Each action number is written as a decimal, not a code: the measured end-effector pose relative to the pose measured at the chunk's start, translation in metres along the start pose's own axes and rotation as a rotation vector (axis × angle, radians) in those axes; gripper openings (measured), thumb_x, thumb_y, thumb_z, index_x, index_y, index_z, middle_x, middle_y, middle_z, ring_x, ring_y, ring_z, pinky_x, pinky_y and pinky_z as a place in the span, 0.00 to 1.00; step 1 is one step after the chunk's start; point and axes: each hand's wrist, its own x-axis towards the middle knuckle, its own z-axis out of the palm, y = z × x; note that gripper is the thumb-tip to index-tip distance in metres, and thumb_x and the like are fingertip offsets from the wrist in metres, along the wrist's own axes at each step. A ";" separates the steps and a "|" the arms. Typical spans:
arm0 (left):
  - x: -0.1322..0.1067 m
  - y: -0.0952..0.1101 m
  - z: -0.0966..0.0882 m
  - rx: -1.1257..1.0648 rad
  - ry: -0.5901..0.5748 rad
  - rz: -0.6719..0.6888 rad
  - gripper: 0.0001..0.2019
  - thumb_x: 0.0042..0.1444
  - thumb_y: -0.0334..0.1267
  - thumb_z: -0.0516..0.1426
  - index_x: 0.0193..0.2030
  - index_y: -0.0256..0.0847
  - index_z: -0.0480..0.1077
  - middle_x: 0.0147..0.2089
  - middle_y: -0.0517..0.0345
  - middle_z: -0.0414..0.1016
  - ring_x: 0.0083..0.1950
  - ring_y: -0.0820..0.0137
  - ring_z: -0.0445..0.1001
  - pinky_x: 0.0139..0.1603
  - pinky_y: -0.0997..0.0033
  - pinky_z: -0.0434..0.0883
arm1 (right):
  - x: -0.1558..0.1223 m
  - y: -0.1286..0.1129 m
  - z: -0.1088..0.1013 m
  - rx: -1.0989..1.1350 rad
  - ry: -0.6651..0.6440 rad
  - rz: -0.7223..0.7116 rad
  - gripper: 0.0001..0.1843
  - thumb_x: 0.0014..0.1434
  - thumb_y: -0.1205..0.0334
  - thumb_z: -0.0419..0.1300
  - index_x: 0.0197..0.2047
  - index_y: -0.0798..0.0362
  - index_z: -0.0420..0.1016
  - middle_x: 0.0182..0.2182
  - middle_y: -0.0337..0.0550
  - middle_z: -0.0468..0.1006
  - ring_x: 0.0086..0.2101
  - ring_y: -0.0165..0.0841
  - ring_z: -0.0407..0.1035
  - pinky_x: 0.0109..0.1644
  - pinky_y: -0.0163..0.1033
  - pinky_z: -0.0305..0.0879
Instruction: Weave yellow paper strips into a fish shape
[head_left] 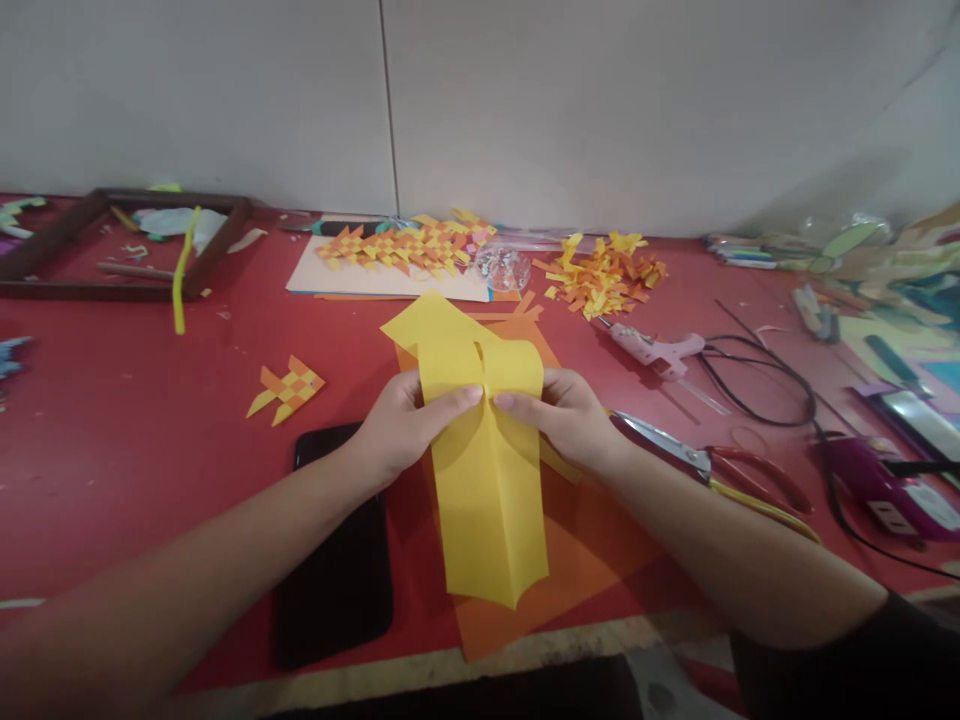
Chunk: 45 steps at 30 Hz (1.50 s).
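Between my two hands is a sheet of yellow paper (487, 500), creased down its middle, its upper part split and bent over. My left hand (416, 415) pinches it on the left of the split, thumb on top. On the other side my right hand (562, 410) grips the paper the same way, and the two thumbs nearly meet at the crease. Under the yellow sheet lies orange paper (592, 540) on the red table. A black phone (337, 570) rests partly under my left forearm. Scissors (697, 455) with red and yellow handles lie beside my right wrist.
A woven paper fish (289, 390) lies at left, near a brown frame (67, 290). At the back are several more fish (405, 245) and a pile of paper strips (600, 275). A pink glue gun (656, 350) and a purple power strip (889, 490) with cables occupy the right.
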 end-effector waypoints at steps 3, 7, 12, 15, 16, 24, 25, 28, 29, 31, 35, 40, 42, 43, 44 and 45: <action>0.001 -0.001 0.000 -0.013 0.025 -0.002 0.14 0.50 0.44 0.67 0.40 0.39 0.79 0.43 0.52 0.83 0.42 0.61 0.81 0.42 0.67 0.76 | 0.001 0.001 -0.001 -0.021 0.014 -0.031 0.11 0.51 0.55 0.71 0.37 0.49 0.83 0.37 0.42 0.84 0.35 0.36 0.79 0.39 0.40 0.76; 0.000 0.000 0.001 -0.025 0.046 0.015 0.16 0.50 0.46 0.67 0.42 0.39 0.79 0.44 0.51 0.83 0.43 0.60 0.81 0.44 0.66 0.76 | 0.003 0.003 -0.003 -0.029 0.056 -0.070 0.09 0.51 0.55 0.71 0.36 0.48 0.83 0.36 0.41 0.85 0.35 0.37 0.79 0.40 0.41 0.76; -0.002 0.004 0.001 0.019 -0.064 -0.031 0.20 0.51 0.52 0.65 0.43 0.38 0.79 0.45 0.49 0.83 0.43 0.59 0.81 0.45 0.63 0.76 | 0.003 0.003 -0.004 -0.007 0.117 -0.054 0.12 0.50 0.53 0.71 0.37 0.48 0.83 0.35 0.42 0.85 0.36 0.39 0.79 0.41 0.44 0.77; -0.003 0.004 0.001 0.079 -0.109 -0.033 0.19 0.48 0.49 0.67 0.43 0.38 0.79 0.45 0.49 0.83 0.43 0.59 0.81 0.43 0.64 0.76 | 0.002 0.002 -0.004 -0.003 0.123 -0.054 0.12 0.50 0.51 0.71 0.35 0.49 0.83 0.34 0.42 0.84 0.34 0.39 0.79 0.39 0.43 0.78; -0.003 0.004 0.001 0.091 -0.097 -0.025 0.19 0.48 0.48 0.68 0.42 0.38 0.79 0.45 0.49 0.83 0.43 0.59 0.81 0.43 0.64 0.76 | 0.001 0.001 -0.004 0.000 0.111 -0.053 0.13 0.50 0.51 0.71 0.35 0.49 0.83 0.33 0.42 0.84 0.33 0.39 0.79 0.39 0.43 0.78; -0.003 0.002 0.001 0.071 -0.037 0.019 0.17 0.48 0.47 0.68 0.41 0.38 0.79 0.42 0.50 0.83 0.43 0.59 0.80 0.42 0.66 0.77 | -0.005 -0.005 0.001 0.016 0.012 0.056 0.13 0.48 0.53 0.73 0.35 0.51 0.82 0.35 0.44 0.85 0.30 0.36 0.79 0.32 0.39 0.76; -0.003 0.002 0.001 0.074 -0.026 0.017 0.18 0.48 0.47 0.68 0.41 0.38 0.79 0.42 0.50 0.83 0.43 0.58 0.81 0.42 0.65 0.77 | -0.005 -0.005 0.002 0.012 0.015 0.047 0.13 0.48 0.54 0.73 0.35 0.51 0.82 0.35 0.43 0.85 0.30 0.36 0.79 0.32 0.39 0.77; -0.003 0.002 0.001 0.064 -0.010 0.012 0.18 0.47 0.48 0.68 0.41 0.38 0.79 0.43 0.49 0.83 0.45 0.57 0.81 0.43 0.64 0.77 | -0.005 -0.003 0.001 -0.001 0.019 0.023 0.12 0.49 0.54 0.72 0.35 0.50 0.82 0.35 0.43 0.85 0.31 0.36 0.79 0.33 0.39 0.77; -0.003 0.002 0.001 0.055 -0.008 0.009 0.18 0.48 0.48 0.68 0.41 0.38 0.79 0.44 0.50 0.83 0.45 0.57 0.81 0.43 0.63 0.77 | -0.004 -0.003 0.001 -0.007 0.020 0.018 0.12 0.50 0.54 0.72 0.35 0.50 0.82 0.36 0.43 0.85 0.31 0.36 0.79 0.34 0.39 0.77; -0.002 0.000 0.001 0.033 -0.002 0.007 0.17 0.48 0.47 0.68 0.42 0.39 0.79 0.44 0.50 0.83 0.46 0.57 0.80 0.44 0.63 0.77 | -0.003 -0.002 -0.001 -0.021 0.030 0.000 0.12 0.50 0.53 0.71 0.36 0.49 0.83 0.36 0.42 0.85 0.32 0.36 0.79 0.34 0.39 0.77; -0.001 -0.001 0.001 -0.002 0.023 0.013 0.15 0.49 0.45 0.68 0.41 0.39 0.79 0.44 0.51 0.83 0.44 0.59 0.81 0.43 0.65 0.77 | -0.001 0.000 -0.004 -0.020 0.062 -0.058 0.10 0.50 0.54 0.72 0.35 0.48 0.83 0.36 0.41 0.85 0.33 0.36 0.79 0.36 0.39 0.77; -0.003 0.001 0.001 0.018 -0.102 0.015 0.15 0.54 0.48 0.64 0.43 0.40 0.79 0.46 0.52 0.83 0.45 0.62 0.81 0.46 0.66 0.76 | 0.000 0.002 -0.002 -0.005 0.102 -0.068 0.09 0.50 0.54 0.71 0.34 0.47 0.82 0.34 0.40 0.84 0.33 0.37 0.79 0.37 0.41 0.78; -0.005 0.002 0.002 0.082 -0.159 0.004 0.17 0.53 0.49 0.64 0.44 0.39 0.78 0.47 0.50 0.82 0.45 0.61 0.81 0.45 0.67 0.76 | 0.000 0.002 -0.002 -0.001 0.112 -0.062 0.09 0.50 0.54 0.72 0.34 0.48 0.82 0.34 0.41 0.84 0.33 0.37 0.79 0.37 0.41 0.77; -0.005 0.002 0.002 0.106 -0.172 0.005 0.17 0.53 0.48 0.65 0.44 0.39 0.78 0.47 0.50 0.82 0.45 0.60 0.81 0.44 0.67 0.76 | -0.001 0.002 -0.002 0.004 0.104 -0.063 0.10 0.50 0.53 0.72 0.34 0.48 0.82 0.34 0.41 0.84 0.33 0.36 0.79 0.36 0.41 0.77; -0.005 0.002 0.001 0.122 -0.173 0.013 0.17 0.53 0.48 0.65 0.45 0.39 0.77 0.47 0.49 0.82 0.45 0.60 0.81 0.43 0.67 0.76 | -0.001 0.001 -0.002 0.011 0.086 -0.061 0.09 0.50 0.53 0.71 0.34 0.48 0.82 0.35 0.41 0.84 0.32 0.36 0.79 0.36 0.40 0.77; -0.005 0.002 0.001 0.126 -0.168 0.029 0.17 0.53 0.47 0.65 0.45 0.39 0.77 0.47 0.50 0.82 0.45 0.61 0.81 0.43 0.68 0.76 | -0.002 0.001 -0.002 0.019 0.061 -0.055 0.09 0.50 0.53 0.71 0.34 0.48 0.82 0.35 0.41 0.85 0.32 0.35 0.79 0.35 0.39 0.77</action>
